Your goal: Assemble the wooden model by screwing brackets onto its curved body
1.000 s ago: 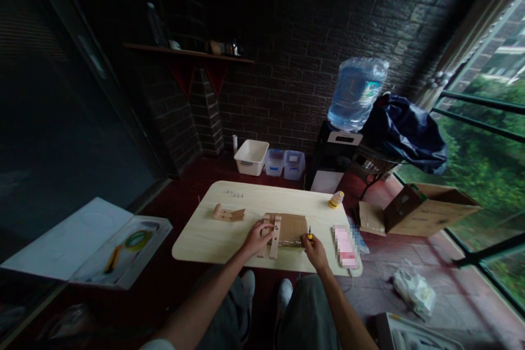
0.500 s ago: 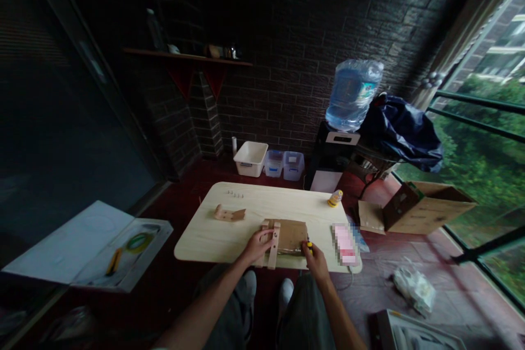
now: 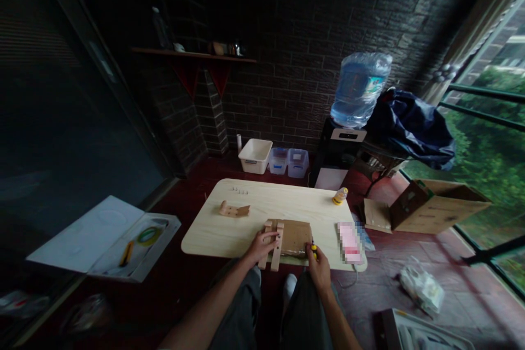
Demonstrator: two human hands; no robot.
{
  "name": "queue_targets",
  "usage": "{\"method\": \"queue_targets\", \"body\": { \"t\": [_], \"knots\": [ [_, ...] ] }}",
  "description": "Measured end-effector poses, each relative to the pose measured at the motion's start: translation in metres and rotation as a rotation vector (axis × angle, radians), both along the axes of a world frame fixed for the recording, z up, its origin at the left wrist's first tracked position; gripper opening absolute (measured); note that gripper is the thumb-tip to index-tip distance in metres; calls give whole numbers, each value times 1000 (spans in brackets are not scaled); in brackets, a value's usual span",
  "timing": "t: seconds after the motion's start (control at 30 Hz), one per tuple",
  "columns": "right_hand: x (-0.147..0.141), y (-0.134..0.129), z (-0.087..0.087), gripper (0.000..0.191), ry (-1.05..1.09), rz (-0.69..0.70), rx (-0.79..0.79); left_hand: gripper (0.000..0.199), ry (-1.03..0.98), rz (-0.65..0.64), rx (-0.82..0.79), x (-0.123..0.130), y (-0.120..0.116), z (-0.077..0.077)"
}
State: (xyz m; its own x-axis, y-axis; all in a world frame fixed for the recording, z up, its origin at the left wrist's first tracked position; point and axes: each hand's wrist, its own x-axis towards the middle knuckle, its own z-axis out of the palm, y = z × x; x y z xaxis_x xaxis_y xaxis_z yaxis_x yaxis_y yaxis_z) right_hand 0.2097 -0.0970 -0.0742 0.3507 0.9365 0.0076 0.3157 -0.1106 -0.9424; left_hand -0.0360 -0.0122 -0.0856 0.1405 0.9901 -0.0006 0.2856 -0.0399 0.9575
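At the near edge of the low table, my left hand has its fingers closed on two pale wooden slats. The slats lie side by side over the left part of a flat brown cardboard piece. A dark spot shows on the right slat, close to my fingertips. By the cardboard's right edge, my right hand grips a yellow-and-black screwdriver, its shaft pointing up and away from me. Farther left on the table is a wooden piece with a rounded end.
Several small screws lie on the table's far left. A yellow-capped bottle and a pink blurred object are at the right. An open white case stands left, a cardboard box right, and plastic bins behind.
The whole view has shifted slightly, so the room and table appear a little farther right. Both hands keep their holds on the slats and the screwdriver.
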Motion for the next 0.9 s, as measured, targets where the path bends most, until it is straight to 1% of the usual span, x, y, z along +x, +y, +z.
{"method": "queue_targets", "body": {
  "t": [0.1,0.23,0.4,0.53,0.63,0.73,0.9],
  "knots": [
    [0,1,0,68,-6,-1,13,44,-37,-20,-28,1,-1,3],
    [-3,-1,-10,68,-50,-42,80,44,-78,-27,-65,5,-1,7],
    [-9,-2,-23,65,-105,-50,115,45,-107,-7,-131,9,1,1],
    [-9,0,-30,64,-119,-77,124,46,-134,-18,-121,9,3,-4],
    [-8,2,-36,66,-140,-89,131,48,-165,-45,-112,10,5,-1],
    [-9,3,-41,67,-160,-106,127,45,-171,-58,-110,13,6,3],
    [-11,0,-40,63,-181,-116,147,43,-172,-42,-107,14,1,4]
  ]
}}
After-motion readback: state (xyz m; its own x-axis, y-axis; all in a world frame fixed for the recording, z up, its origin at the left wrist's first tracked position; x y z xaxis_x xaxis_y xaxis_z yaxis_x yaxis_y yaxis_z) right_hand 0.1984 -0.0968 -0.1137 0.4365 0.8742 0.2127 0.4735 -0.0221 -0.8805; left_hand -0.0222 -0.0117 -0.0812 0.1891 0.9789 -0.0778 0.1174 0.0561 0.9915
